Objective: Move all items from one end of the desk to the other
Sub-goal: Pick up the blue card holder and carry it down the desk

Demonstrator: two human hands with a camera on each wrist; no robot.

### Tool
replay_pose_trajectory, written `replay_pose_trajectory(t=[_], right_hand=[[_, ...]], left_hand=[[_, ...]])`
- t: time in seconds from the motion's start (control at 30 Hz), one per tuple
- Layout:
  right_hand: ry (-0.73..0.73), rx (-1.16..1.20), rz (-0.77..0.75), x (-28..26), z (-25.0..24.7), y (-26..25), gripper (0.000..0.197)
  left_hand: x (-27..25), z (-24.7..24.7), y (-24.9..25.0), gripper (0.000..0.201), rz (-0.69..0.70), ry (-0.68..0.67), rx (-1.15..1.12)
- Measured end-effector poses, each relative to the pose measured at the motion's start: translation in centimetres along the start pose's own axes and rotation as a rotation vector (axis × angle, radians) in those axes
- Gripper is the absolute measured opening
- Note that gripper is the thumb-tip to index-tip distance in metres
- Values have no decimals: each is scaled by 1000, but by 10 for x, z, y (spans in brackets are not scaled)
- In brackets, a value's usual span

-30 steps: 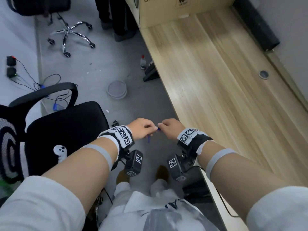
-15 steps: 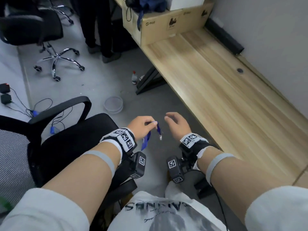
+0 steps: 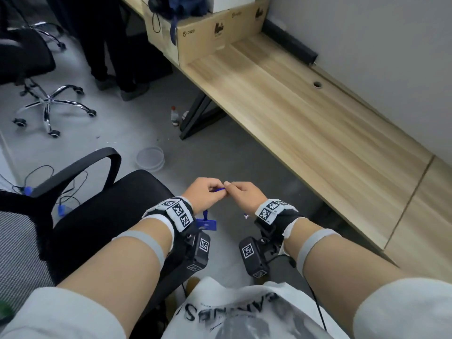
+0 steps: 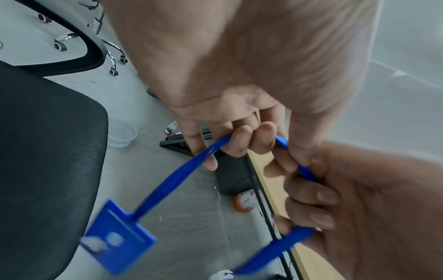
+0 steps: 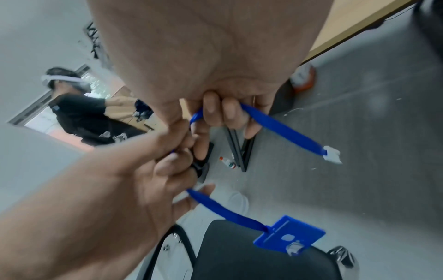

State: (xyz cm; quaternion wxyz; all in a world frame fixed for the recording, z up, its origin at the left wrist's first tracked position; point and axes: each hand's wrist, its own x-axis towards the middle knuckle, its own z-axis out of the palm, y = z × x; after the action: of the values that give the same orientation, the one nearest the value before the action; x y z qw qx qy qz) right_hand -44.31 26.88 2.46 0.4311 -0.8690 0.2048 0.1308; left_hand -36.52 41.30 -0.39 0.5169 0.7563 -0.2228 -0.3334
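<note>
A blue plastic strap (image 3: 219, 190) runs between my two hands above the floor, left of the wooden desk (image 3: 305, 123). My left hand (image 3: 208, 193) grips one part with curled fingers (image 4: 242, 140). The strap's flat blue tag (image 3: 206, 224) dangles below that wrist, blurred in the left wrist view (image 4: 117, 238). My right hand (image 3: 241, 192) pinches the strap close beside the left hand, fingers (image 5: 223, 113) curled over it. The strap's white tip (image 5: 332, 154) hangs free past the right hand. The near part of the desk top is bare.
Cardboard boxes (image 3: 215, 33) stand at the desk's far end. A black office chair (image 3: 105, 211) is at my left. On the floor lie a round clear tub (image 3: 149, 157) and a small bottle (image 3: 174, 116). Another chair (image 3: 49, 104) and a standing person's legs (image 3: 110, 45) are farther off.
Half a second ago my hands were apart with the strap hanging from the left one. Now the right hand has closed in and holds the strap too. My view has lifted toward the boxes.
</note>
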Motion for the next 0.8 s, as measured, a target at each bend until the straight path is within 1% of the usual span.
replay_pose_trajectory(t=[0.07,0.1,0.2,0.27,0.33,0.37,0.43,0.53,0.6,0.63,0.7,0.77,0.8], right_hand=[[70,8,28,-8,-11,13,36],[144,17,50,-12,-18,21,34],[459,88,153,-21,-49,52,35],[622,151,252,-29,-73,73,34],[682,157,326,-37,-91,92,27],[680,162,335,-41,-97,98,22],[619,251,284,-47,-107,105,14],[406,415,167,-53,-120,96,24],[279,449,60,-55,-128,86,21],[245,459,10,-54,-133,83,20],[208,458,-49,-57,-149,78,27],[167,456,-67,-64,-172,77,33],[142,449,-71,-69,-185,78,33]], left_hand=[[2,5,-2,17,-31,8,32],[3,8,-1,18,-27,19,44],[10,18,6,18,1,6,77],[17,28,17,19,-5,-40,113],[24,39,32,20,-1,-67,180],[27,45,41,20,4,-71,207],[33,61,59,22,7,-91,177],[35,90,91,22,36,-167,148],[39,110,116,22,100,-229,141],[44,118,127,23,121,-244,141],[52,129,148,22,140,-245,116],[58,140,166,21,177,-232,90],[61,146,174,21,184,-217,94]])
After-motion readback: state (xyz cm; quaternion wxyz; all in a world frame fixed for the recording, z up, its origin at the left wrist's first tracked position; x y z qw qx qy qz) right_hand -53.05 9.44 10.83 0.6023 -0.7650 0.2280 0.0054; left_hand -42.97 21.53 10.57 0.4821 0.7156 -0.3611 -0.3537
